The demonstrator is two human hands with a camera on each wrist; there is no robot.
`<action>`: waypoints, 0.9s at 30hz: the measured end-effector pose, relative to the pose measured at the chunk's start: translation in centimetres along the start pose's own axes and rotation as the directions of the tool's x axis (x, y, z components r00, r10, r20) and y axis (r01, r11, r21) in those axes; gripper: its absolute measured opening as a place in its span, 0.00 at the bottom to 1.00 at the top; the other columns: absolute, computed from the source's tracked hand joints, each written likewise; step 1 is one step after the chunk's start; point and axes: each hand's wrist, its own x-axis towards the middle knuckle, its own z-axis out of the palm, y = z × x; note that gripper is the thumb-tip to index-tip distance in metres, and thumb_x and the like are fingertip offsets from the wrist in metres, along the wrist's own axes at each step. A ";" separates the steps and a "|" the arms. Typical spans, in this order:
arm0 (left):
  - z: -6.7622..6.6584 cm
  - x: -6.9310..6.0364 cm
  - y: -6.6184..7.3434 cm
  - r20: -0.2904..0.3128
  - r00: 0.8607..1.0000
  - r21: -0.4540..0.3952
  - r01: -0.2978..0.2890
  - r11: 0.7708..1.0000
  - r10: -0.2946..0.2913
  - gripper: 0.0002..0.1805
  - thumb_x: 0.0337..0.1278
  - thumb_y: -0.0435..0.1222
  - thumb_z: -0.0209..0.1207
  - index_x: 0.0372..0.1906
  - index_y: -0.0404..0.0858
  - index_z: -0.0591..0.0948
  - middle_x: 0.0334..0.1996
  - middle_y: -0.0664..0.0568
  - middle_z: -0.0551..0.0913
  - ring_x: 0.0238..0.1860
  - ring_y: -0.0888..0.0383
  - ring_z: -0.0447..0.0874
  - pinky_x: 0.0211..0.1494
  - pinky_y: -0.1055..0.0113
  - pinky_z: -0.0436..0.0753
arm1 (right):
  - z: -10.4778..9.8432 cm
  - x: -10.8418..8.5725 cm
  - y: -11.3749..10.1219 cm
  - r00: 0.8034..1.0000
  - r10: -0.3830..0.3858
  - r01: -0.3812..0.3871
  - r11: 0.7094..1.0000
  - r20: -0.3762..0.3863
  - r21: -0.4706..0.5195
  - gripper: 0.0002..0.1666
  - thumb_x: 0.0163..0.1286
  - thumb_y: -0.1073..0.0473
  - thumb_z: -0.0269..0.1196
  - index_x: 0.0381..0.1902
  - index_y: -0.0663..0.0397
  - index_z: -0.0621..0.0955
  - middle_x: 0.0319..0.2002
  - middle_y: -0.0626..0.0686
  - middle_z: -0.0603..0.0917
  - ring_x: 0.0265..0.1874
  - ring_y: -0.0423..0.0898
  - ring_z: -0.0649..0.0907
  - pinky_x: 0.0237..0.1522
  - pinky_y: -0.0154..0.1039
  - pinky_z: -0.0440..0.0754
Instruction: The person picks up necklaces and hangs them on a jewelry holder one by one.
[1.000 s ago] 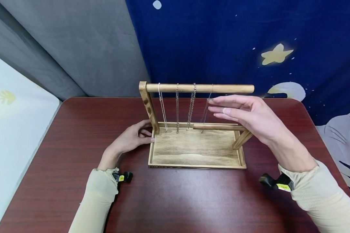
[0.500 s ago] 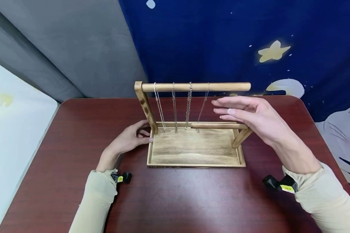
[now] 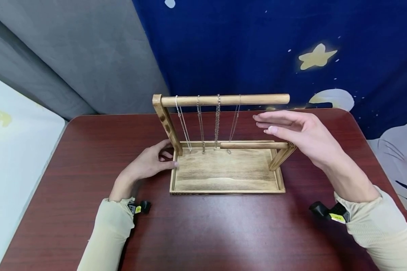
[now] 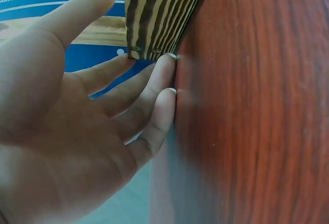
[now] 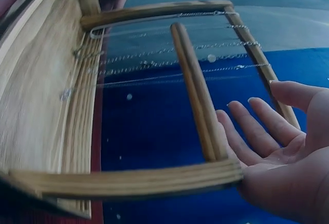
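Note:
A wooden necklace stand [image 3: 225, 171] rests on the table, with a tray base, a tall upper bar [image 3: 264, 99] and a lower front bar [image 3: 254, 145]. Several thin chain necklaces [image 3: 217, 120] hang over the upper bar; the rightmost necklace [image 3: 235, 120] dangles freely. At the tray's left end my left hand [image 3: 146, 162] grips the corner, thumb on the rim and fingers behind the post. My right hand [image 3: 303, 131] hovers past the right end of the front bar, fingers straight and holding nothing. In the right wrist view its fingers [image 5: 257, 131] lie apart from the chains.
The reddish-brown table [image 3: 207, 233] extends around the stand. Behind it hang a grey curtain [image 3: 98, 52] and a blue curtain [image 3: 230, 45] printed with a star. A white panel [image 3: 13, 158] borders the left side.
My right hand has drawn back to the right from the rightmost necklace, which its fingertips were at; that chain now hangs free. The left hand stays on the stand while the view shifts slightly.

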 end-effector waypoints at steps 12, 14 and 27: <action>0.0 -1.7 0.1 -0.031 0.999 0.143 -0.012 0.990 0.017 0.50 0.57 0.48 0.70 0.79 0.43 0.55 0.63 0.43 0.76 0.57 0.50 0.79 0.56 0.52 0.79 | -0.7 -1.0 1.9 0.999 -0.032 0.023 0.978 -0.043 -0.207 0.22 0.73 0.63 0.62 0.64 0.54 0.79 0.61 0.52 0.81 0.59 0.42 0.80 0.53 0.30 0.79; 0.0 -2.0 0.1 -0.049 0.998 0.179 -0.018 0.984 0.027 0.53 0.56 0.49 0.70 0.80 0.44 0.52 0.67 0.43 0.72 0.57 0.50 0.79 0.57 0.51 0.78 | -0.8 -1.2 2.3 0.998 -0.041 0.028 0.973 -0.053 -0.229 0.23 0.72 0.64 0.62 0.65 0.54 0.78 0.62 0.51 0.80 0.59 0.41 0.80 0.53 0.29 0.78; 0.4 -3.8 0.0 -0.197 0.980 0.387 0.049 0.921 0.031 0.59 0.56 0.59 0.66 0.81 0.43 0.43 0.77 0.40 0.52 0.75 0.40 0.54 0.72 0.43 0.60 | -2.4 -3.5 5.9 0.989 -0.127 0.052 0.762 -0.070 -0.646 0.37 0.69 0.56 0.66 0.74 0.33 0.68 0.71 0.49 0.70 0.69 0.33 0.64 0.63 0.22 0.57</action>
